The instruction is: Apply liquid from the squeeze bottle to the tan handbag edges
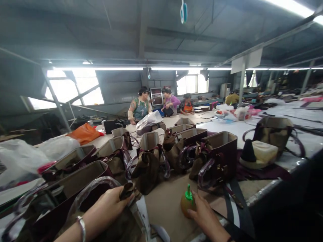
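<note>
At the lower left, my left hand [111, 205], with a silver bangle on its wrist, is closed on a fold of brown fabric [127, 191] at the top of a handbag. A plastic-wrapped handle [93, 186] arches just behind that hand. My right hand [205, 213] is closed around the side of a small rounded squeeze bottle [186, 205] with amber contents and a green nozzle cap. The bottle is upright over the brown tabletop [164, 208]. Between my hands, loose pale strips [143, 213] hang from the held fabric.
Several maroon and brown handbags [224, 154] stand across the table ahead. To the right sit a black cone [248, 151] and a yellowish block [264, 151]. Clear plastic bags [22, 156] and an orange bag [85, 133] lie left. Several people [140, 109] are at the far tables.
</note>
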Action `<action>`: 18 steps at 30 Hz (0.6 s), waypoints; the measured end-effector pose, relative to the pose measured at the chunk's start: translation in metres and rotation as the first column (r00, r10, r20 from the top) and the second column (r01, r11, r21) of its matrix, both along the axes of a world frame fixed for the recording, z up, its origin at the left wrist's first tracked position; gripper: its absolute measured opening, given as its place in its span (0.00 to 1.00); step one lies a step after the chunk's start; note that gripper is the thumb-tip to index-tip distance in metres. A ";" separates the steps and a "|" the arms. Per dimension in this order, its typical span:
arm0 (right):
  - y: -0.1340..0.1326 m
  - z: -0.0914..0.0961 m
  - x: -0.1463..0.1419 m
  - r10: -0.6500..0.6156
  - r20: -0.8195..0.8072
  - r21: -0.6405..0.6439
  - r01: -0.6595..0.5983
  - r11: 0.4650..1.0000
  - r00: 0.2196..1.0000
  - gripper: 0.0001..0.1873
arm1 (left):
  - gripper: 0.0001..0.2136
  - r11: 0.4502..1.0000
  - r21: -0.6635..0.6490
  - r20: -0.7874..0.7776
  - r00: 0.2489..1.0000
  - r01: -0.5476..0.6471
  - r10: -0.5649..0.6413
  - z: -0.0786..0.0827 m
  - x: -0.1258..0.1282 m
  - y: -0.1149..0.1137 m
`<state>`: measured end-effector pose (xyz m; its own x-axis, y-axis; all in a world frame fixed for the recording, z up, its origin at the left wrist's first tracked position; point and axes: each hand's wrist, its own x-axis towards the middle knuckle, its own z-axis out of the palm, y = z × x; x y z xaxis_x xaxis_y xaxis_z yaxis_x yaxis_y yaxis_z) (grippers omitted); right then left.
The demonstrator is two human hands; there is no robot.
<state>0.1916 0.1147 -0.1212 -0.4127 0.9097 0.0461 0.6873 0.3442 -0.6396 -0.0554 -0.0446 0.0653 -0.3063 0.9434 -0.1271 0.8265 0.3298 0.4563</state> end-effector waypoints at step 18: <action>0.003 -0.014 -0.006 -0.054 -0.070 0.019 0.055 0.998 0.996 0.32 | 0.21 0.999 0.037 0.061 0.998 0.017 -0.020 -0.007 -0.003 0.007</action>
